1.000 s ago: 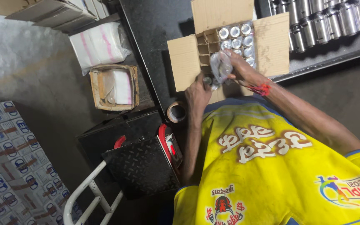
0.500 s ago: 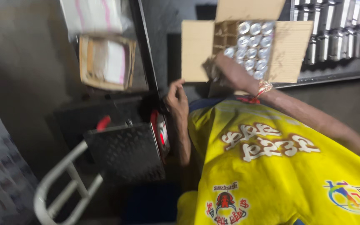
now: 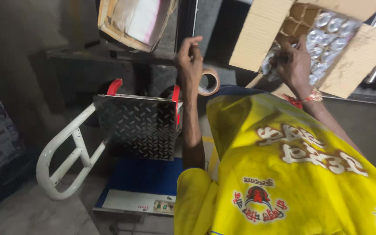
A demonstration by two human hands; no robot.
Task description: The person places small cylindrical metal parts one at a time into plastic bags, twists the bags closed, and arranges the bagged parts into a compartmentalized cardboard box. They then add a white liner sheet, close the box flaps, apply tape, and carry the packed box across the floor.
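Head view: the right hand (image 3: 294, 61) reaches into the open cardboard box (image 3: 257, 41), fingers curled on a plastic-wrapped can (image 3: 270, 61) at the box's near left corner, beside the upright cans (image 3: 327, 30). The left hand (image 3: 190, 58) is raised apart, fingertips pinched narrowly; just beside it is a tape roll (image 3: 209, 82), and below it a checker-plate scale platform (image 3: 138, 126).

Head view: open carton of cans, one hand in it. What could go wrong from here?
1. The cardboard carton looks tilted, flaps open; the shiny cans inside might slide or tip out while the right hand works among them.
2. The left hand is off the carton, raised by the tape roll, so nothing visibly steadies it.
3. The metal platform scale sits close below; a dropped can could strike it.
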